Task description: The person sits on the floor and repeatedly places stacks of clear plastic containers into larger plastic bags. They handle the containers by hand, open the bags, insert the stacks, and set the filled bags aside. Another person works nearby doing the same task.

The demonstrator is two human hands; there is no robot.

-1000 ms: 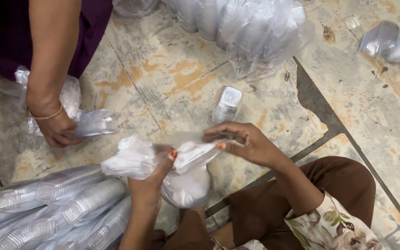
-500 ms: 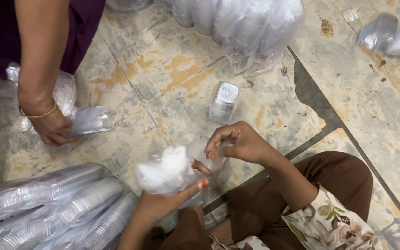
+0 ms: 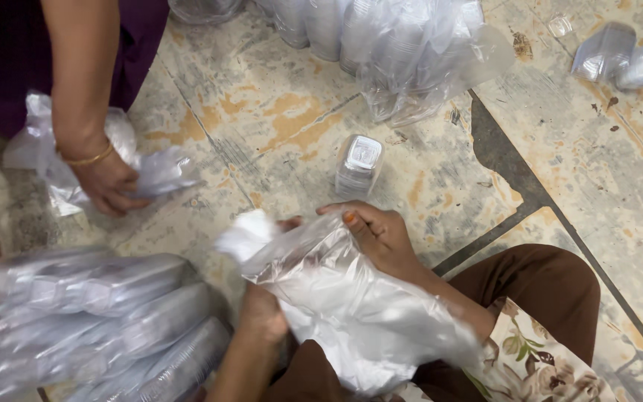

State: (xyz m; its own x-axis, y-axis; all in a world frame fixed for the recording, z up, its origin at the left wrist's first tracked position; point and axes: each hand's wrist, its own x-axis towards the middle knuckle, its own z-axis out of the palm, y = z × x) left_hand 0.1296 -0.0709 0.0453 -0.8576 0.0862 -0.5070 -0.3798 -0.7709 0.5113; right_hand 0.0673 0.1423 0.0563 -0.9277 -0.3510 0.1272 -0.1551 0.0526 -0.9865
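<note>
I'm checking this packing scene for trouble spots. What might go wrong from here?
The small stack of clear plastic containers stands alone on the stone floor, just beyond the right hand; a stray move may topple it. The thin clear plastic bag, pulled between the right hand and the left hand, might tear. The sleeves of clear plastic cups beside the left arm could roll.

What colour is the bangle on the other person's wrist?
Gold, a thin bangle on the other person's wrist, above the hand gripping a plastic bag. Head view shows it best.
</note>
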